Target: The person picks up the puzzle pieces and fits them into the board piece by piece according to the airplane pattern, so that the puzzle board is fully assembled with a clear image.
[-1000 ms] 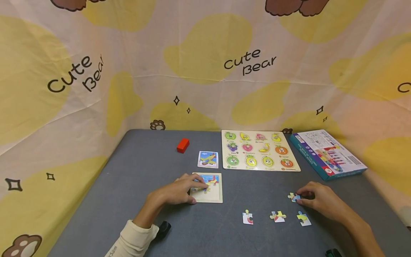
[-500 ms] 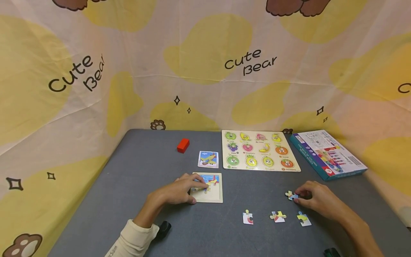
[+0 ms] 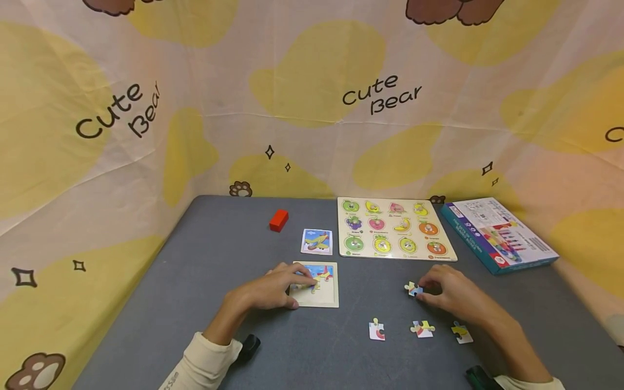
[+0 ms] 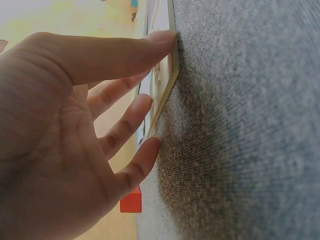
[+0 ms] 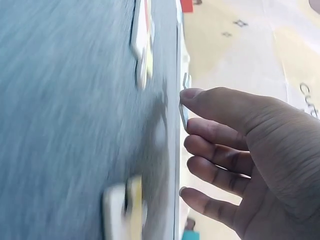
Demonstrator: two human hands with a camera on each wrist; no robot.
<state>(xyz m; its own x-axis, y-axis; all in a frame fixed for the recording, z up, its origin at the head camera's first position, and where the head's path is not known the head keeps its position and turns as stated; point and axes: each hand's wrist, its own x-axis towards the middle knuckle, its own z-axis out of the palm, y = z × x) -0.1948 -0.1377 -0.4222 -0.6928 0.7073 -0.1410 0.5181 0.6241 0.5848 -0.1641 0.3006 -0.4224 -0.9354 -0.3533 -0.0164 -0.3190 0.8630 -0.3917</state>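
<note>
My left hand [image 3: 275, 288] rests on the left side of a small wooden puzzle tray [image 3: 333, 295], covering part of its plane picture. In the left wrist view the thumb [image 4: 162, 41] lies at the tray's edge, the other fingers loosely spread. Between thumb and fingertips, my right hand [image 3: 455, 292] pinches a jigsaw piece [image 3: 413, 288] with blue on it. The right wrist view shows that piece [image 5: 183, 112] edge-on, above the table. On the table lie a white-and-red piece [image 3: 376, 330], a yellow-and-red piece [image 3: 422, 329] and a yellow piece [image 3: 461, 332].
Behind the tray lies a plane picture card [image 3: 317, 241], with a red block [image 3: 279, 220] farther back. A fruit board [image 3: 397, 252] and a flat box [image 3: 502, 233] occupy the back right. Patterned cloth [image 3: 302, 81] hangs behind the grey table [image 3: 195, 254].
My right hand has moved left with the pinched jigsaw piece, closer to the tray. The left hand stays on the tray.
</note>
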